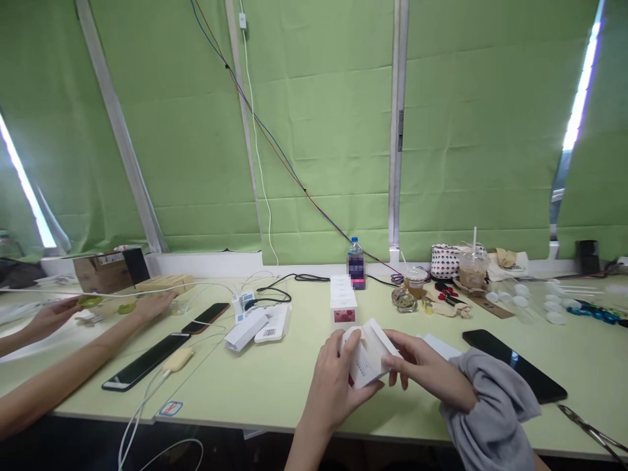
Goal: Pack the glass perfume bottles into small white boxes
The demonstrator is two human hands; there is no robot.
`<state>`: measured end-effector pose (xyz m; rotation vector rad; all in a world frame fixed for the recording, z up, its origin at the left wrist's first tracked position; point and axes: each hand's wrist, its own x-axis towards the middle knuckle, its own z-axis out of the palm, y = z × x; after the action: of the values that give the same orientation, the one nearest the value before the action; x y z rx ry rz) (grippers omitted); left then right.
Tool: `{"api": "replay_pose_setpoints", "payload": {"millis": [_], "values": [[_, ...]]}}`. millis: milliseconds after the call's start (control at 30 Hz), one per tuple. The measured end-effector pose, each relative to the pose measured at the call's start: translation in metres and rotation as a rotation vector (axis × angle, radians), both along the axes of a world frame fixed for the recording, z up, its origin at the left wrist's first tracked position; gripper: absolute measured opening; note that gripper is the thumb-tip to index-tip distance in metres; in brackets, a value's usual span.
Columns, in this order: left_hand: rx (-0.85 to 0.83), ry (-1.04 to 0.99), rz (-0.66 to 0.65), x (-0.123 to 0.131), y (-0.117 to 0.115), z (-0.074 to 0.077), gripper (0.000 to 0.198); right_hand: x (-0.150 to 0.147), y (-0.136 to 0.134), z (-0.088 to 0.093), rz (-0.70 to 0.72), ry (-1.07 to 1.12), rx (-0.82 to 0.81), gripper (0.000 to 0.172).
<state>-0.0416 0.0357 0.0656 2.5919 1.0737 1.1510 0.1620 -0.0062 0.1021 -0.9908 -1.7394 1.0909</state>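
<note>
Above the table's front edge I hold a small white cardboard box (366, 358), tilted, with printed lines on one side and a flap standing up. My left hand (338, 373) is wrapped round its left side, thumb underneath. The fingers of my right hand (412, 360) pinch its right edge. Just beyond stands a row of similar white boxes (342, 294), the nearest showing a dark red picture on its front. Behind my right wrist lies a white sheet (439, 347), partly hidden.
At left, a co-worker's hands (147, 307) reach over the table. Nearby lie phones (147, 362), a power bank (177, 359) with cables and a white carton (246, 329). A bottle (356, 265) and iced drinks (473, 267) stand behind. At right are a black tablet (515, 365) and metal scissors-like tool (591, 428).
</note>
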Motion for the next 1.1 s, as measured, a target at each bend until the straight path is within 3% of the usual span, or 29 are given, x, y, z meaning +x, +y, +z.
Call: {"api": "replay_pose_setpoints", "payload": {"millis": [200, 500, 733, 1100], "values": [[0.159, -0.077, 0.011, 0.001, -0.005, -0.003, 0.077, -0.009, -0.003, 0.002, -0.08, -0.053, 0.105, 0.039], [0.209, -0.118, 0.007, 0.0, -0.005, -0.004, 0.075, -0.022, -0.009, 0.005, -0.224, -0.11, 0.216, 0.058], [0.222, -0.165, 0.029, 0.001, -0.008, -0.004, 0.074, -0.029, -0.013, 0.001, -0.342, -0.343, 0.499, 0.052], [0.305, -0.176, 0.043, 0.002, -0.008, -0.009, 0.073, -0.042, -0.007, -0.008, -0.561, -0.669, 0.719, 0.054]]}}
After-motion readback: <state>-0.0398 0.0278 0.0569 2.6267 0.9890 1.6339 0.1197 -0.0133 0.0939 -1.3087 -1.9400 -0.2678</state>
